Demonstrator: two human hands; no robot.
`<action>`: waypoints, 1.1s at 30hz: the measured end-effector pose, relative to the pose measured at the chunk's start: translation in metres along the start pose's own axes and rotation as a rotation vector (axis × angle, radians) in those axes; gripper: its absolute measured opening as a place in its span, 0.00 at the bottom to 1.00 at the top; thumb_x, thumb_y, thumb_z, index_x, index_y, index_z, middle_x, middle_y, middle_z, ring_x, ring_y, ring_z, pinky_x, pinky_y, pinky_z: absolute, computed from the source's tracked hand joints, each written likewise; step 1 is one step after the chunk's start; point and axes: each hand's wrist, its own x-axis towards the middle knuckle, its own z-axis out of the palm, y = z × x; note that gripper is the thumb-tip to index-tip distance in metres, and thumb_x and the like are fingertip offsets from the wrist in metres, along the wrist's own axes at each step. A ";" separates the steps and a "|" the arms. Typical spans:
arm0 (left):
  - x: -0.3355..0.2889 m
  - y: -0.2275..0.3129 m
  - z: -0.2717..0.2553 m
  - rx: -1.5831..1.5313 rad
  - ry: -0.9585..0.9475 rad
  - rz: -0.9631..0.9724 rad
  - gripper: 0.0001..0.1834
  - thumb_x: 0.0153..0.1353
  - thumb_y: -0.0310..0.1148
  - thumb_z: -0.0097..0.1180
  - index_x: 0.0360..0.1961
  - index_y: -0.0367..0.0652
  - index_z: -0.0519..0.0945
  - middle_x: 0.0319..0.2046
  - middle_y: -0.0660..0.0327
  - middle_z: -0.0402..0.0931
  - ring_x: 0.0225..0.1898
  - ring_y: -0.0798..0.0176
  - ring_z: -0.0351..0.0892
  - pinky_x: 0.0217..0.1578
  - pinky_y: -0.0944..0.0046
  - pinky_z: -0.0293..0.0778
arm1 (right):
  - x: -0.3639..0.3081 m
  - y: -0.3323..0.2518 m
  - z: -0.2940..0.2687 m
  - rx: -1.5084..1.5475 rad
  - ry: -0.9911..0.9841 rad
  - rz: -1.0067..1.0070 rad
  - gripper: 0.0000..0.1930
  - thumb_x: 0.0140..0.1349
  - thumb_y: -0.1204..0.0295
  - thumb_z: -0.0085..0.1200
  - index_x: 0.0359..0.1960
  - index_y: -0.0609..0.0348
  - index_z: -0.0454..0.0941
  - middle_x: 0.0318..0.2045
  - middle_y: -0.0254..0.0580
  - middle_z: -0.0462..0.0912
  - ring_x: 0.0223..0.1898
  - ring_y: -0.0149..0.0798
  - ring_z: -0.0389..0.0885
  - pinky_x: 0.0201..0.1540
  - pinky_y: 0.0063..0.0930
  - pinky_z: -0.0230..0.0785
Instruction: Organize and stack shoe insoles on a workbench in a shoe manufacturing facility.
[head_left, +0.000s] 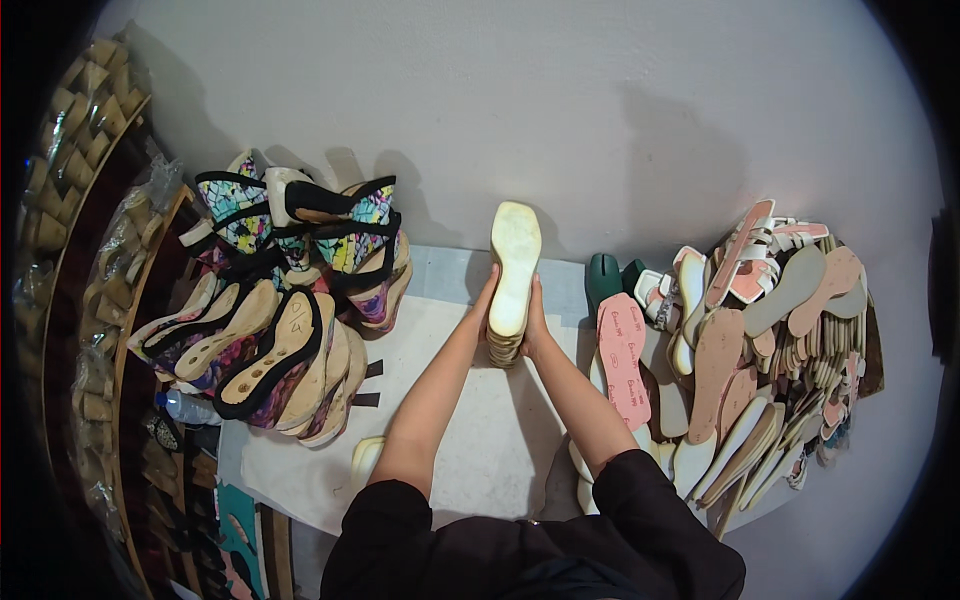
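Between my two hands, over the middle of the table, is a stack of cream-coloured shoe soles (515,262), square at the toe. The top sole faces up, and the edges of several more show below it at the near end. My left hand (486,302) grips the stack's left side. Against its right side my right hand (537,318) is closed in the same way. Most of my fingers are hidden beneath or behind the stack.
Patterned wedge shoes (290,345) are heaped on the left of the white table (470,430), near a plastic bottle (188,407). Insoles, soles and sandals (745,340) pile up at right beside a dark green shoe last (603,280). Shelves with wrapped wooden pieces (105,300) line the far left.
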 end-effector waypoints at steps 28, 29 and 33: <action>-0.389 -0.139 -0.085 1.175 1.212 -0.052 0.50 0.49 0.51 0.61 0.64 0.33 0.49 0.56 0.42 0.60 0.57 0.47 0.63 0.56 0.56 0.60 | -0.359 0.015 -0.248 -0.885 0.692 -0.433 0.19 0.50 0.68 0.55 0.46 0.55 0.72 0.38 0.40 0.77 0.38 0.39 0.75 0.41 0.31 0.66; -0.393 -0.145 -0.097 1.180 1.208 -0.056 0.50 0.49 0.51 0.61 0.64 0.33 0.49 0.56 0.42 0.60 0.57 0.47 0.63 0.56 0.56 0.60 | -0.364 0.022 -0.250 -1.155 0.747 -0.534 0.20 0.46 0.70 0.57 0.44 0.56 0.73 0.38 0.42 0.77 0.39 0.42 0.74 0.41 0.33 0.66; -0.400 -0.148 -0.110 0.498 0.863 -0.025 0.44 0.50 0.50 0.61 0.56 0.25 0.61 0.47 0.46 0.71 0.47 0.53 0.74 0.47 0.61 0.69 | -0.375 0.030 -0.211 -1.593 0.736 -0.320 0.24 0.42 0.69 0.59 0.45 0.50 0.73 0.44 0.39 0.74 0.49 0.46 0.68 0.49 0.45 0.57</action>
